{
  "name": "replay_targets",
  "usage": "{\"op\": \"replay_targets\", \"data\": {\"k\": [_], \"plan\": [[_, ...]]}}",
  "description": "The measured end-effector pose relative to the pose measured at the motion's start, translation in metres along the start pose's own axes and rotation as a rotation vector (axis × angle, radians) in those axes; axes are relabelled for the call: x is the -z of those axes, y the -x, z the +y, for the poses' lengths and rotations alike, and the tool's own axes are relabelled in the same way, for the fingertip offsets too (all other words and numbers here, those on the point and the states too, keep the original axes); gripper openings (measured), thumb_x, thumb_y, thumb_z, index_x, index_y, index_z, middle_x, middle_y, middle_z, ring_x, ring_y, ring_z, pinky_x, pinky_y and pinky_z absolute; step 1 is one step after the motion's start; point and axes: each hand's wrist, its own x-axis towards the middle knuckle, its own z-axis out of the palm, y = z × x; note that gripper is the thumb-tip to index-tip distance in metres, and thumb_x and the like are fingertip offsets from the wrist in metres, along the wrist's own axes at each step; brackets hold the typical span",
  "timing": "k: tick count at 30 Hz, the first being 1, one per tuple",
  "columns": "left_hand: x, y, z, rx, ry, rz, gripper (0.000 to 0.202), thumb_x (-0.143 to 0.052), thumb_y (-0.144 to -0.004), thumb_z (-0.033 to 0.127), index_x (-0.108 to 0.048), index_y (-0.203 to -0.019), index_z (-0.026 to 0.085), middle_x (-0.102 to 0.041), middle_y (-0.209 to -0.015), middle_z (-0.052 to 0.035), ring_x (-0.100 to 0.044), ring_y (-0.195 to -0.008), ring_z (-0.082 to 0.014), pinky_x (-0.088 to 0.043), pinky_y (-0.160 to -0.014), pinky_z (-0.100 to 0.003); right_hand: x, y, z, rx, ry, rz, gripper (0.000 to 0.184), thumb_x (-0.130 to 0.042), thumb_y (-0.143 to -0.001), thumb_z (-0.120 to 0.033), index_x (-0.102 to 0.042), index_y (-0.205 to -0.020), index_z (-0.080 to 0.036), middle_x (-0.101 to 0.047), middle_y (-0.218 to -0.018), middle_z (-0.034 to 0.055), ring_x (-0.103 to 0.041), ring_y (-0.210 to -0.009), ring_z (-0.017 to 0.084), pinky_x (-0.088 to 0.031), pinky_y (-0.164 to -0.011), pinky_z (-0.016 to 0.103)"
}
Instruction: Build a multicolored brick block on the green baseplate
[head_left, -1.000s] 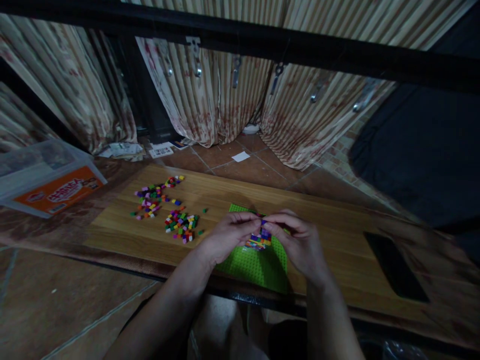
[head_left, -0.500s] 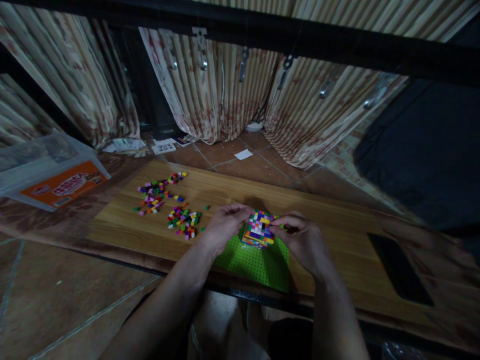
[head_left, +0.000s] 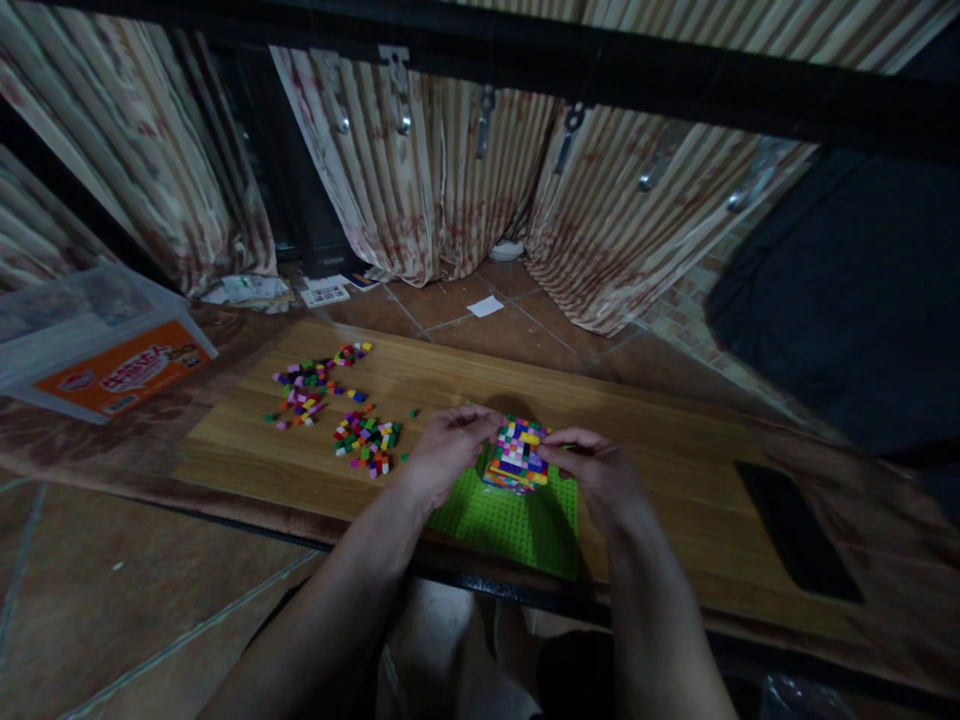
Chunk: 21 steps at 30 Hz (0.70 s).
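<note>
A block built of many coloured toy bricks (head_left: 517, 455) stands on a green studded baseplate (head_left: 502, 530). My left hand (head_left: 454, 450) is at its far left corner, with thumb and forefinger closed against the edge. On the opposite side, my right hand (head_left: 596, 468) has its thumb and fingertips pinched together at the block's upper right edge. Whatever may be between those right fingertips is too small to make out. A dark gap shows in the top of the block, among white, purple, yellow and pink bricks.
Loose toy bricks (head_left: 367, 440) lie in piles on the left of the wooden board (head_left: 660, 430). A clear plastic box (head_left: 112, 350) with an orange label stands at far left. A dark flat slab (head_left: 799, 530) lies at right. Striped curtains (head_left: 420, 190) hang behind.
My right hand has shifted slightly, its fingers straighter and the hand turned a little at the block's right edge. My left hand keeps its place. The view has moved very slightly.
</note>
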Motion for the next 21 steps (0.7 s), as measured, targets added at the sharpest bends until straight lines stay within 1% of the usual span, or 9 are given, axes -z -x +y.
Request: {"op": "replay_targets", "data": {"k": [3, 6, 9, 11, 13, 15, 17, 19, 21], "plan": [[-0.001, 0.0, -0.001, 0.003, -0.002, 0.005, 0.019, -0.07, -0.069, 0.03, -0.071, -0.077, 0.013, -0.053, -0.063, 0.0014, -0.032, -0.045, -0.0024, -0.018, -0.044, -0.018, -0.003, 0.001, 0.001, -0.053, -0.092, 0.012, 0.02, -0.083, -0.045, -0.027, -0.07, -0.058, -0.02, -0.064, -0.057, -0.0017, -0.052, -0.052, 0.011, -0.038, -0.051, 0.025], [-0.003, 0.0, -0.001, 0.008, -0.008, 0.015, 0.019, -0.07, -0.068, 0.03, -0.072, -0.076, 0.013, -0.054, -0.062, 0.0015, -0.032, -0.046, -0.0026, -0.018, -0.044, -0.019, -0.007, 0.001, 0.004, -0.074, -0.164, 0.019, 0.021, -0.082, -0.044, -0.026, -0.066, -0.057, -0.02, -0.062, -0.055, -0.0029, -0.053, -0.052, 0.012, -0.04, -0.052, 0.026], [-0.005, 0.001, -0.002, 0.005, -0.006, 0.041, 0.018, -0.071, -0.066, 0.029, -0.072, -0.074, 0.013, -0.054, -0.059, 0.0015, -0.033, -0.045, -0.0032, -0.018, -0.044, -0.019, -0.009, 0.001, 0.007, -0.061, -0.186, 0.018, 0.023, -0.082, -0.045, -0.026, -0.064, -0.058, -0.02, -0.061, -0.055, -0.0035, -0.053, -0.052, 0.012, -0.042, -0.052, 0.026], [-0.005, 0.002, -0.001, 0.001, 0.0, 0.062, 0.018, -0.072, -0.064, 0.029, -0.071, -0.071, 0.013, -0.056, -0.059, 0.0008, -0.035, -0.046, -0.0042, -0.02, -0.045, -0.02, -0.007, 0.001, 0.009, -0.034, -0.181, 0.01, 0.026, -0.084, -0.045, -0.028, -0.064, -0.06, -0.02, -0.061, -0.057, -0.0036, -0.054, -0.053, 0.012, -0.042, -0.053, 0.026], [-0.005, 0.002, -0.001, 0.004, 0.007, 0.078, 0.02, -0.073, -0.062, 0.031, -0.071, -0.07, 0.013, -0.056, -0.059, 0.0004, -0.037, -0.047, -0.0049, -0.021, -0.045, -0.02, -0.002, 0.001, 0.011, 0.003, -0.158, 0.026, 0.029, -0.084, -0.047, -0.032, -0.063, -0.064, -0.02, -0.062, -0.06, -0.0028, -0.054, -0.054, 0.012, -0.042, -0.051, 0.025], [-0.005, 0.001, -0.002, 0.008, 0.018, 0.088, 0.023, -0.074, -0.062, 0.033, -0.07, -0.071, 0.013, -0.055, -0.059, 0.001, -0.037, -0.046, -0.0045, -0.019, -0.044, -0.02, 0.006, 0.002, 0.012, 0.024, -0.131, 0.087, 0.031, -0.083, -0.051, -0.038, -0.063, -0.067, -0.02, -0.062, -0.064, -0.0017, -0.054, -0.055, 0.012, -0.04, -0.048, 0.023], [-0.006, -0.001, -0.004, 0.015, 0.036, 0.108, 0.025, -0.074, -0.062, 0.035, -0.068, -0.071, 0.012, -0.052, -0.057, 0.0023, -0.033, -0.044, -0.0034, -0.016, -0.043, -0.02, 0.011, 0.004, 0.013, 0.0, -0.095, 0.153, 0.032, -0.078, -0.058, -0.046, -0.064, -0.071, -0.02, -0.064, -0.069, 0.0, -0.053, -0.054, 0.011, -0.039, -0.045, 0.022], [-0.007, -0.003, -0.007, 0.024, 0.052, 0.151, 0.029, -0.074, -0.061, 0.038, -0.066, -0.07, 0.012, -0.05, -0.056, 0.0033, -0.03, -0.042, -0.0027, -0.014, -0.042, -0.02, 0.011, 0.007, 0.014, -0.066, -0.055, 0.14, 0.036, -0.071, -0.065, -0.054, -0.065, -0.077, -0.02, -0.068, -0.078, 0.003, -0.055, -0.054, 0.012, -0.04, -0.043, 0.023], [-0.011, -0.005, -0.011, 0.046, 0.068, 0.194, 0.033, -0.074, -0.061, 0.043, -0.062, -0.068, 0.013, -0.048, -0.055, 0.0045, -0.029, -0.04, -0.0024, -0.014, -0.041, -0.02, 0.007, 0.009, 0.016, -0.118, -0.052, 0.066, 0.041, -0.066, -0.069, -0.059, -0.067, -0.083, -0.019, -0.07, -0.085, 0.0058, -0.058, -0.057, 0.013, -0.043, -0.044, 0.024]]}}
